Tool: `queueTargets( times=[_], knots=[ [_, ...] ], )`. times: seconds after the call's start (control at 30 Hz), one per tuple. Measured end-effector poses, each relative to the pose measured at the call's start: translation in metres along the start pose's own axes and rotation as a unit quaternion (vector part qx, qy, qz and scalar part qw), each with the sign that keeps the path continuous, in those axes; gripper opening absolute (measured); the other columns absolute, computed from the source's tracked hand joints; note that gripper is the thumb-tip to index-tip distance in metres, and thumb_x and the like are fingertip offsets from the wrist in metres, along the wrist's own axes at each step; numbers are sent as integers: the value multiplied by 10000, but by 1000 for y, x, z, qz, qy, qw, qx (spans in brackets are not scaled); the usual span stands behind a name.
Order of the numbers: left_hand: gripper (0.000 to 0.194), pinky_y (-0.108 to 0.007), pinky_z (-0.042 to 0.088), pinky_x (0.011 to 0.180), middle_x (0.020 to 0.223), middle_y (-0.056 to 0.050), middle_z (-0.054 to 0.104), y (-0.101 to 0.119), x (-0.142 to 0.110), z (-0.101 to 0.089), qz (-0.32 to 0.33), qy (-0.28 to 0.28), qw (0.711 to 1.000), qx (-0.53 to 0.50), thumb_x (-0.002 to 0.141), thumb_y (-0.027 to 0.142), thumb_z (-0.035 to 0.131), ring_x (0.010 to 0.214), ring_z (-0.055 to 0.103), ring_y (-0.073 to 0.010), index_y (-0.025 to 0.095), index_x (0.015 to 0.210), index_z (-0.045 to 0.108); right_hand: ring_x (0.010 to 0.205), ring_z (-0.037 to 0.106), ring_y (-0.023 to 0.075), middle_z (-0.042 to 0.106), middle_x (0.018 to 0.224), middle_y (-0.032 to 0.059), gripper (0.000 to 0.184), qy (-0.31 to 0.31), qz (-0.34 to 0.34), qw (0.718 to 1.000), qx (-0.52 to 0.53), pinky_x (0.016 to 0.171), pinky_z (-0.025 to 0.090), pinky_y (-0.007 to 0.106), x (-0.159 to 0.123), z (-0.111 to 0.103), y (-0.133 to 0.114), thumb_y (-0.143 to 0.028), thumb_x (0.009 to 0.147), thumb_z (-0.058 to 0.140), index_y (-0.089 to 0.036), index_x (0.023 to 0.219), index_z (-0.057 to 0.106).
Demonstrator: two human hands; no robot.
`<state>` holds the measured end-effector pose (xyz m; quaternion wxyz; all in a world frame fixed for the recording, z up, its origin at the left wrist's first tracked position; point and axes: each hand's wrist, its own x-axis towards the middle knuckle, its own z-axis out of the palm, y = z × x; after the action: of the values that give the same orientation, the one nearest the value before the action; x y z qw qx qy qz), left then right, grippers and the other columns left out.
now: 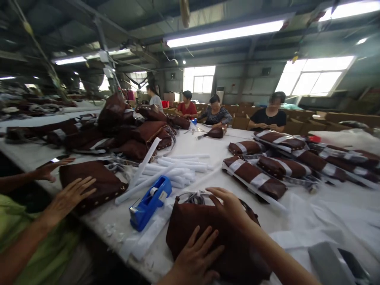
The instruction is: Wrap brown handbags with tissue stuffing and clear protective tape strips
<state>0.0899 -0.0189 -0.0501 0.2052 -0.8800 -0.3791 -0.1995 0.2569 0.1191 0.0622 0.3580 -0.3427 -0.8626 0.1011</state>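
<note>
bag (234, 253) at desk (194, 143) front, tape dispenser (150, 202) to its left, rolls (178, 168) behind dispenser, bag pile (135, 132) back left, wrapped bags (252, 177) back right

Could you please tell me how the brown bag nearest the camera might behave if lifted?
The brown bag would probably flex but hold its shape, as its soft-looking body appears filled out. It seems unlikely to roll, given its broad, cornered form. The grey loops at its far edge might flop.

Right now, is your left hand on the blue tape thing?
No, the left hand lies on a brown bag, and the blue tape dispenser stands apart on the table.
</note>
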Motion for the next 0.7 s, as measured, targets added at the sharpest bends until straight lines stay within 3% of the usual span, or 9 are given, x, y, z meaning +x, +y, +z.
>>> queueTargets(
  times=[0.1,0.17,0.23,0.3,0.4,0.47,0.53,0.6,0.7],
  knots=[
    [601,-464,293,1194,1576,-67,370,5,9,6,20,76,994,80,939,562,487,1466,329,-265,309,1480,422,1166,637,197,676,1275,69,302,-70,-66,995,-41,1000,528,329,73,53,-3,-201,981,519,-234,1245,660],
    [479,-385,351,1178,1571,23,374,-13,10,-6,2,121,985,119,940,466,534,1476,305,-200,409,1414,488,1294,542,201,601,1387,72,361,-114,-100,985,-84,1078,466,355,119,91,-8,-184,979,524,-239,1328,599],
    [466,-329,407,1140,1583,155,297,-62,-3,-41,-31,90,987,131,939,413,534,1485,237,-136,550,1378,456,1374,459,254,533,1460,95,450,-146,-117,976,-110,1124,406,462,159,126,-13,-153,941,581,-243,1381,548],
    [496,-429,432,1120,1591,163,263,-139,-32,-96,-97,81,981,147,958,342,460,1485,208,-181,569,1397,415,1371,457,314,543,1445,128,533,-177,-122,968,-126,1115,371,566,188,154,-16,-112,868,666,-242,1372,552],
    [680,-555,435,1061,1575,242,266,-250,-81,-174,-208,98,960,160,947,150,123,1473,103,-184,551,1496,140,1202,607,309,709,1191,116,464,-226,-125,955,-147,1111,339,591,211,172,-13,-101,790,749,-244,1221,656],
    [759,-534,455,1042,1590,227,237,-274,-89,-182,-225,108,957,149,900,75,62,1470,107,-156,525,1510,18,1093,664,270,745,1063,93,379,-235,-120,952,-153,1140,299,559,214,164,-4,-112,818,724,-240,1171,672],
    [705,-524,434,1091,1605,177,241,-241,-69,-145,-191,95,969,123,919,132,257,1487,105,-198,488,1522,175,1095,662,254,730,1110,116,381,-219,-98,958,-158,1165,254,532,207,139,11,-118,882,646,-214,1249,621],
    [673,-488,389,1154,1618,102,233,-163,-34,-87,-119,74,988,71,894,205,477,1504,139,-234,461,1496,323,1151,633,257,697,1196,148,399,-194,-60,965,-163,1180,221,518,190,100,30,-139,928,581,-181,1323,556],
    [645,-476,290,1207,1628,-14,231,-39,4,-22,-33,66,997,-11,903,282,528,1508,191,-255,326,1520,343,1180,612,267,683,1228,135,355,-163,16,971,-173,1169,259,504,145,22,57,-186,943,562,-173,1298,568]
  ],
)
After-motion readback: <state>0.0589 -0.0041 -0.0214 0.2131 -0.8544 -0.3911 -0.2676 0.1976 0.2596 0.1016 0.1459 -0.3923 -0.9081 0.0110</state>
